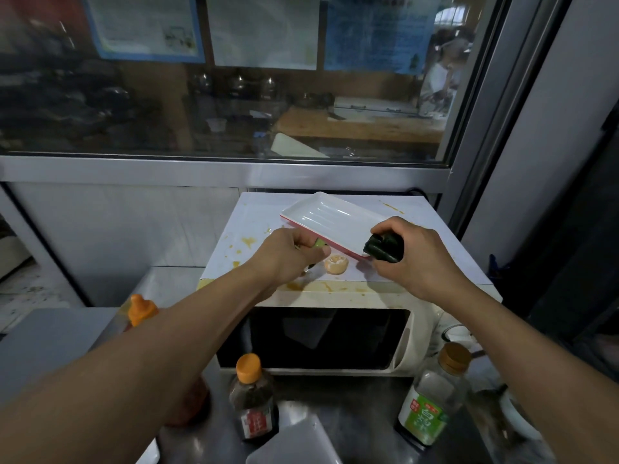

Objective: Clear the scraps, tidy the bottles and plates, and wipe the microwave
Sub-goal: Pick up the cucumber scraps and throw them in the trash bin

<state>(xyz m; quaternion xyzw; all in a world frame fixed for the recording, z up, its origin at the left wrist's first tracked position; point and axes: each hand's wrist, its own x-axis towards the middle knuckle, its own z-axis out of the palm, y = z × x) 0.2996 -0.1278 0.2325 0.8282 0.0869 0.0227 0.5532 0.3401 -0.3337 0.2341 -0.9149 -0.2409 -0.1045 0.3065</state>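
The microwave (pixel 335 296) stands on a steel table (pixel 351 406), its white top (pixel 435 229) streaked with yellow-orange smears near the left side and along the front edge; it is a heavy, rigid box that should stay put under wiping, and the smears look dried enough to need pressure. On its top lies a rectangular plate (pixel 331 217), white inside with a red underside, tilted with its near long edge down and its far corner raised; it looks hard, glazed and breakable, likely slippery if greasy, and is best taken by a long rim with thumb over the edge. Three bottles stand on the table in front: a clear bottle with a green label and brown cap (pixel 432 396) at right, a dark sauce bottle with an orange cap (pixel 253 400) in the middle, and an orange-topped bottle (pixel 140 311) partly hidden behind the left forearm; all look light and rigid, best grasped round the body. The right hand (pixel 412 256) is curled round a dark green wad, seemingly a cloth (pixel 383 249), soft and compressible, touching the plate's near right corner. The left hand (pixel 288 254) is curled on a small green scrap (pixel 319 243); what else it holds cannot be told. Just beside it lies an orange peel (pixel 336 264), light and limp, easily pinched.
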